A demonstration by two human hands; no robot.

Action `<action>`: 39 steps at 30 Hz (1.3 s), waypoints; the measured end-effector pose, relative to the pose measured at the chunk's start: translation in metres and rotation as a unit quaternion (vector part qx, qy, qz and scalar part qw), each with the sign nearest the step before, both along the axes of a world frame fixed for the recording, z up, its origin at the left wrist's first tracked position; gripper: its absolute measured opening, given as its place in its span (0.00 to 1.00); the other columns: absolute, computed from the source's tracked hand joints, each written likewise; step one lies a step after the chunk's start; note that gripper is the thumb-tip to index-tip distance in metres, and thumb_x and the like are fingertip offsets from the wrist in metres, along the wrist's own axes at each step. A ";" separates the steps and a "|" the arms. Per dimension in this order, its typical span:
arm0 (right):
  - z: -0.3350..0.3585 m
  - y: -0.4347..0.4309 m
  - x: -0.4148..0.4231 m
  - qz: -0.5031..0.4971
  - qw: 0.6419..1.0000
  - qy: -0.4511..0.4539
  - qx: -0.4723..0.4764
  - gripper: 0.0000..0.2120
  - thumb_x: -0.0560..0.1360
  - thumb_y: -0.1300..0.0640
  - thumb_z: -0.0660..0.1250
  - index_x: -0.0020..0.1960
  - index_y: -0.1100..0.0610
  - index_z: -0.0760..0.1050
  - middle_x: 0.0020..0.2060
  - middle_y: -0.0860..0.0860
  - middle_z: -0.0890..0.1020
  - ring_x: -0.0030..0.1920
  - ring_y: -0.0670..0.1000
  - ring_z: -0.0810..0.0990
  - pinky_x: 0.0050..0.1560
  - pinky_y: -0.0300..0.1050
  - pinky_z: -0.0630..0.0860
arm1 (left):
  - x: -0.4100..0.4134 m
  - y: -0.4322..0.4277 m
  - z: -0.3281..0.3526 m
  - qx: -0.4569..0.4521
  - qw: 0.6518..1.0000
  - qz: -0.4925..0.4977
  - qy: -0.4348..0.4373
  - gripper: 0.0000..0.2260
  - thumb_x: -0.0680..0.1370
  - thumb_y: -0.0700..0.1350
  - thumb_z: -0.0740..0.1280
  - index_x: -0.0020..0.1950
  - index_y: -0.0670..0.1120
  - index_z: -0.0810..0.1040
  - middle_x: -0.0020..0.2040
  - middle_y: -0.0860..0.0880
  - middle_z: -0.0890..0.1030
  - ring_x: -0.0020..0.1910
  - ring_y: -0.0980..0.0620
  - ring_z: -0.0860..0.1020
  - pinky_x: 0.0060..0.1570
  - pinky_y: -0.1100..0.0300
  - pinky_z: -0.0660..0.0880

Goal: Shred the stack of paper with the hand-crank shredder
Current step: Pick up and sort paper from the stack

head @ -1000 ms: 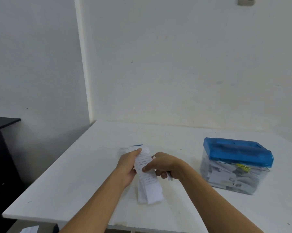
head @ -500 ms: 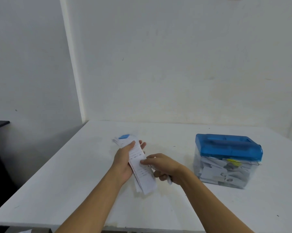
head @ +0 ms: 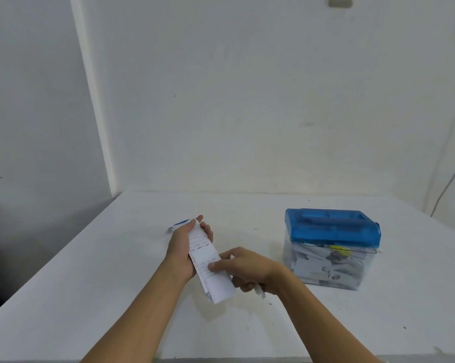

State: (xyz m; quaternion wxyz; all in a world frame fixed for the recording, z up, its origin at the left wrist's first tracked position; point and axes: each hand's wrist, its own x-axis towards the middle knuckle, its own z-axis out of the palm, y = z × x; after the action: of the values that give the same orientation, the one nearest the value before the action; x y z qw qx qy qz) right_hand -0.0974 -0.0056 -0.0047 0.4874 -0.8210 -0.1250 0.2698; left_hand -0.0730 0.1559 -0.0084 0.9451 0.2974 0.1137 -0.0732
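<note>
Sliding lower along the paper stack [head: 218, 289], the right hand [head: 244, 265] pinched the top slip [head: 202, 244] while the left hand [head: 180, 247] kept gripping the stack above the table [head: 90, 284]. The shredder [head: 331, 229] stood well apart to the right, so feeding likely came next.

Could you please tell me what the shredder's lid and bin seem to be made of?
Lid: seemingly translucent blue plastic, glossy, with soft highlights. Bin: probably clear plastic, since paper scraps show through its walls.
</note>
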 end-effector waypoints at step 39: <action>0.087 -0.222 0.032 -0.212 0.886 -0.336 -0.237 0.14 0.79 0.52 0.69 0.64 0.51 0.79 0.58 0.48 0.83 0.48 0.49 0.81 0.47 0.36 0.78 | 0.048 -0.216 0.095 0.553 0.750 -0.137 -0.336 0.16 0.82 0.39 0.68 0.69 0.48 0.77 0.65 0.49 0.81 0.62 0.47 0.79 0.62 0.50 0.79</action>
State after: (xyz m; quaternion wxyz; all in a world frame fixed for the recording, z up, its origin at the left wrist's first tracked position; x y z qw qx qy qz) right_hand -0.0659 -0.2274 0.0824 0.2527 -0.9605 -0.0366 -0.1106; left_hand -0.0250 -0.0598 0.0862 0.5729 0.7856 -0.2328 -0.0218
